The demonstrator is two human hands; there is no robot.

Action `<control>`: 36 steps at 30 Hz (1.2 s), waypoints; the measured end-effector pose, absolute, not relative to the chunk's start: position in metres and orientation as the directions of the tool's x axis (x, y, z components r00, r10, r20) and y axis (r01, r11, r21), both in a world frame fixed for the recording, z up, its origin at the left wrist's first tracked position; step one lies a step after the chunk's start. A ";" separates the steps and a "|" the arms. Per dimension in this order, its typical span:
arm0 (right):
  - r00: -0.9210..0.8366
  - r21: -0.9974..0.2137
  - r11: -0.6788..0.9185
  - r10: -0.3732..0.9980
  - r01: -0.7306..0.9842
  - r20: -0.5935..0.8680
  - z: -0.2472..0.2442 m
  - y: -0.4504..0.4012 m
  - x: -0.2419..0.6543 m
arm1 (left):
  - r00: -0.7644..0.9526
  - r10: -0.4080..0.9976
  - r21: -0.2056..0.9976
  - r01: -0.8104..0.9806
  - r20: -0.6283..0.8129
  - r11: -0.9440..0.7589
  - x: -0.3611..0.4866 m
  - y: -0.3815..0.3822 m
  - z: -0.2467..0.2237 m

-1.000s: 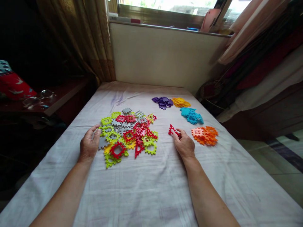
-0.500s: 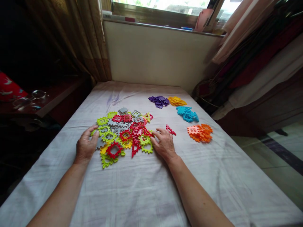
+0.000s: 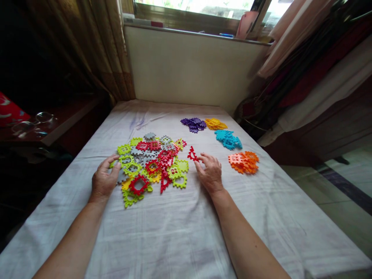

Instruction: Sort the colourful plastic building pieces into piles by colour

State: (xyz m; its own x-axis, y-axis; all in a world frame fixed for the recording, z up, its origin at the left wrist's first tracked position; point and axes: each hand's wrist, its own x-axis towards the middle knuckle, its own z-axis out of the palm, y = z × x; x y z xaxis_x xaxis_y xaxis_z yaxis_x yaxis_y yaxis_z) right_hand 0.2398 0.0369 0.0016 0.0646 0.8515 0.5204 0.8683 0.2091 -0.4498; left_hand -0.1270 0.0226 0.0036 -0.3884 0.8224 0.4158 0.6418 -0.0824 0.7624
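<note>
A loose pile of toothed plastic building pieces in red, lime green, grey and yellow lies on the sheet, a red square frame (image 3: 139, 185) on its near side. At the pile's left edge rests my left hand (image 3: 104, 176), its thumb and fingers apart around the edge of a lime green piece (image 3: 111, 164), not gripping it. My right hand (image 3: 211, 174) is just right of the pile. Its fingertips pinch one corner of a red triangular piece (image 3: 192, 154). A lime green square (image 3: 183, 166) lies at the pile's right side.
Sorted heaps of purple (image 3: 194, 124), yellow (image 3: 215, 124), blue (image 3: 228, 139) and orange pieces (image 3: 244, 162) lie at the right on the white sheet (image 3: 174, 240). Eyeglasses (image 3: 35, 122) sit on a dark side table at the left. Clothes hang at the right.
My right hand has moved right, away from the pile, with a red triangular piece at its fingertips. The red piece behind that hand no longer shows. My left hand has stayed in place.
</note>
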 end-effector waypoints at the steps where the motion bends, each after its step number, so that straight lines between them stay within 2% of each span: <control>1: 0.122 -0.456 0.152 0.847 0.877 0.517 0.002 0.038 0.250 | -0.388 0.820 0.761 0.642 0.420 -0.086 -0.127 0.023 0.004; 4: 0.257 -0.460 -0.003 0.833 0.888 0.491 0.000 0.040 0.277 | -0.389 0.818 0.760 0.644 0.425 -0.088 -0.126 0.023 0.004; 7: 0.304 -0.442 -0.087 0.841 0.893 0.447 -0.004 0.040 0.290 | -0.387 0.815 0.757 0.646 0.431 -0.093 -0.126 0.023 0.004; 16: 0.281 -0.371 -0.090 0.819 0.924 0.501 -0.011 0.041 0.288 | -0.383 0.815 0.752 0.652 0.434 -0.094 -0.128 0.023 0.004; 19: 0.193 -0.373 0.024 0.824 0.928 0.533 -0.003 0.036 0.268 | -0.372 0.820 0.748 0.657 0.436 -0.099 -0.127 0.023 0.005; 23: -0.161 -0.340 0.376 0.839 0.862 0.519 0.006 0.023 0.220 | -0.365 0.824 0.744 0.660 0.433 -0.098 -0.125 0.023 0.006; 25: -0.300 -0.323 0.480 0.829 0.816 0.473 0.007 0.017 0.199 | -0.367 0.825 0.746 0.660 0.429 -0.095 -0.125 0.022 0.006; 29: -0.380 -0.352 0.527 0.830 0.774 0.407 0.008 0.011 0.182 | -0.372 0.830 0.750 0.657 0.416 -0.081 -0.124 0.022 0.007; 36: -0.301 -0.399 0.494 0.838 0.772 0.455 0.012 0.014 0.206 | -0.362 0.827 0.749 0.655 0.430 -0.103 -0.123 0.021 0.008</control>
